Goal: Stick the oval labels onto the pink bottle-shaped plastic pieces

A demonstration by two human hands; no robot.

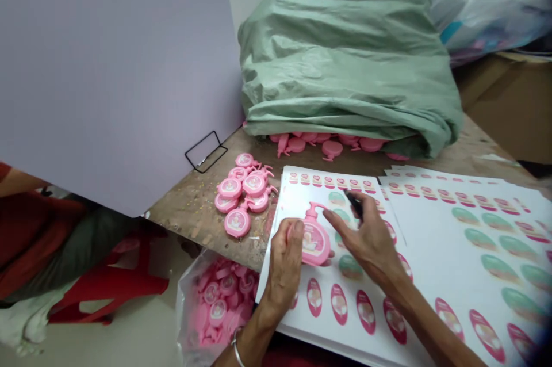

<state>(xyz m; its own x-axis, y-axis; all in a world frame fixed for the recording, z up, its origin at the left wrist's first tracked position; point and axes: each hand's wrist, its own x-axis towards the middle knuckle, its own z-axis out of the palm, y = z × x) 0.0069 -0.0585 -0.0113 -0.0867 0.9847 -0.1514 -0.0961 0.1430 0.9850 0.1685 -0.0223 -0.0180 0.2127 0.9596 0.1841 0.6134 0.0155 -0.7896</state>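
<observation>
My left hand (pixel 285 263) is closed around a flat pink toy pump bottle (pixel 316 242), its thumb on the bottle's left side. The bottle stands nearly upright and carries a round printed label. Close by on the right, my right hand (pixel 371 234) holds a small black object (pixel 354 205), whose kind I cannot make out. The right index or thumb tip is near the pump spout. Below both hands lies a printed sticker sheet (pixel 321 186) with pink ovals and green shapes.
Several labelled pink pump bottles (pixel 237 222) are heaped left of the sheets. More fill a clear plastic bag (pixel 186 304) below the table edge. A green sack (pixel 345 68) spills pink bottles at the back. More sticker sheets (pixel 425 240) lie right; a black wire stand (pixel 206 152) sits left.
</observation>
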